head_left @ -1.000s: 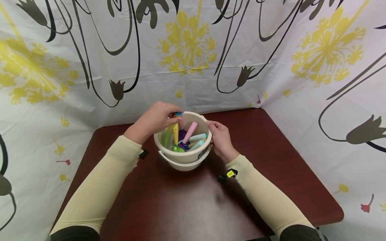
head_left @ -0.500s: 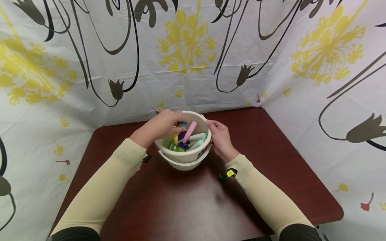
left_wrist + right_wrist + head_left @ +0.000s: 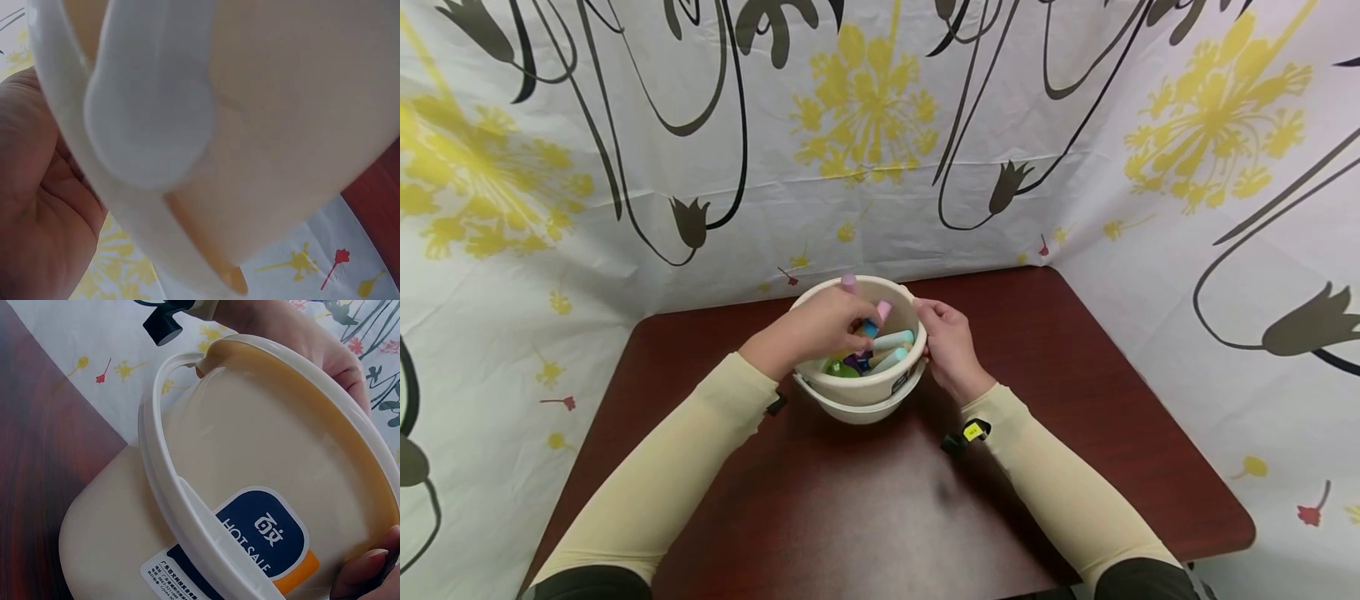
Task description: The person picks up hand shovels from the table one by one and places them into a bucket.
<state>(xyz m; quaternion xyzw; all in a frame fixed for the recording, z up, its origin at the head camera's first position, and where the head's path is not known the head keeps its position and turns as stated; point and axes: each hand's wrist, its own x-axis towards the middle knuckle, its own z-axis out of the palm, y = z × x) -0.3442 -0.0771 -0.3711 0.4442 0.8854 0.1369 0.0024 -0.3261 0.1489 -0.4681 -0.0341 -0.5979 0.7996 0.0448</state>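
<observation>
A cream bucket [image 3: 820, 385] stands on the table and holds several colourful things. Reaching over its left rim, my left hand [image 3: 820, 325] has its fingers down inside. Thumb and fingers pinch a thing with a blue and orange end [image 3: 869, 328]; its lower part is hidden. A pink stick [image 3: 884, 310] shows beside the fingertips, and a pale purple end [image 3: 848, 283] rises behind the hand. Pale turquoise sticks [image 3: 891, 360] and a clear green piece [image 3: 841, 368] lie in the bucket. My right hand [image 3: 951, 346] grips the bucket's right rim.
The bucket's white carrying handle [image 3: 857, 412] hangs down at its front. Under it is a dark red table [image 3: 1075, 400]. Patterned white cloth [image 3: 880, 208] stands close behind and at both sides. The bucket bears a dark blue label [image 3: 265, 534].
My left hand has moved right and lower into the bucket, carrying the blue and orange end along. My right hand has stayed at the rim.
</observation>
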